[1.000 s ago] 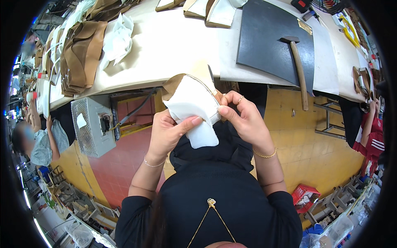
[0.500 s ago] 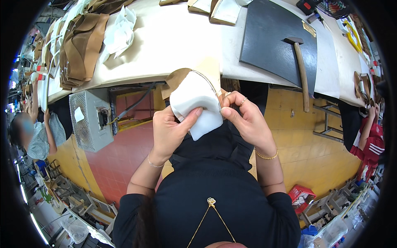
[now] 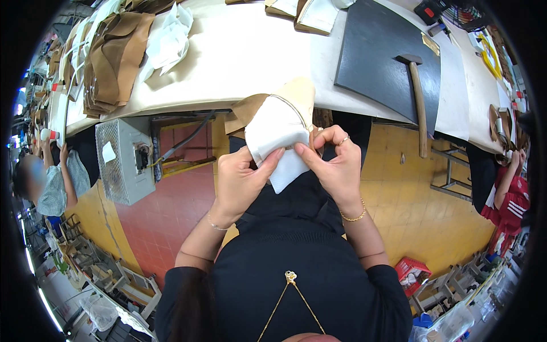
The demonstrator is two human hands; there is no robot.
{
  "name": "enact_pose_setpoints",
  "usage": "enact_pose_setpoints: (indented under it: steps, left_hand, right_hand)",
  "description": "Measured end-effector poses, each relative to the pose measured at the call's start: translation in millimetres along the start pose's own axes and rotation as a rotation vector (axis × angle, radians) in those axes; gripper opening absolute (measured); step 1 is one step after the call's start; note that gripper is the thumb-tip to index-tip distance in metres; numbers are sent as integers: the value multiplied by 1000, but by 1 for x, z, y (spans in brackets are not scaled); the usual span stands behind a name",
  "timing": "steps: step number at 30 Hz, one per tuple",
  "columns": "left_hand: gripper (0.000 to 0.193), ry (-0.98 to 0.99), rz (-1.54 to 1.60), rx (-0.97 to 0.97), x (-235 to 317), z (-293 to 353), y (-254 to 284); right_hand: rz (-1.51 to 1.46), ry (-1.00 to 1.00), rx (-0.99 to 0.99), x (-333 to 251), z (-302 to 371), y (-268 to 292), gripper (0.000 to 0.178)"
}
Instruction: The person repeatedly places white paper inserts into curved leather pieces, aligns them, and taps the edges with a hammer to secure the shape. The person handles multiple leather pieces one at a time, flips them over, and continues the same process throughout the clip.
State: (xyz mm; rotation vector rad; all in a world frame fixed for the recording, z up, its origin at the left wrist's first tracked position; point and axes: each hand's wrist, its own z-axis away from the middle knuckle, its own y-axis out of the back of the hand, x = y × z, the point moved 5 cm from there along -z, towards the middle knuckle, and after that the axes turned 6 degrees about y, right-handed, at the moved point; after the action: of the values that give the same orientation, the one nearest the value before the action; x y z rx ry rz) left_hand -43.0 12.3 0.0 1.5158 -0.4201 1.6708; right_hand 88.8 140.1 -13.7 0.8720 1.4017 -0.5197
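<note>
Between my hands, just off the table's near edge, is a sewn piece with a white lining and brown leather-like flaps (image 3: 277,126), its seam curving along the upper right. My left hand (image 3: 244,178) pinches its lower left side, thumb pressed on the white lining. At the lower right edge, my right hand (image 3: 335,164) grips the piece between thumb and bent fingers. The two thumbs are close together over the fold, and a white corner hangs below them. Most fingers of both hands are hidden behind the material.
On the pale table (image 3: 250,62) lie stacked brown pieces (image 3: 117,62) and crumpled white pieces (image 3: 169,45). A hammer (image 3: 419,102) rests on a black board (image 3: 376,62) at right. A metal box (image 3: 122,162) is below the table's left side. People sit at both sides.
My right thumb has moved left over the white lining, closer to my left thumb. The piece has shifted slightly right, and more of its pale upper flap shows.
</note>
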Motion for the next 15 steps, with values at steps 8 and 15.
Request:
enact_pose_setpoints:
  steps: [8, 15]
  left_hand:
    - [20, 23, -32, 49, -7, -2, 1]
    - [25, 72, -18, 16, -13, 0, -4]
  right_hand:
    - [47, 30, -52, -7, -5, -13, 36]
    - [106, 33, -40, 1, -3, -13, 32]
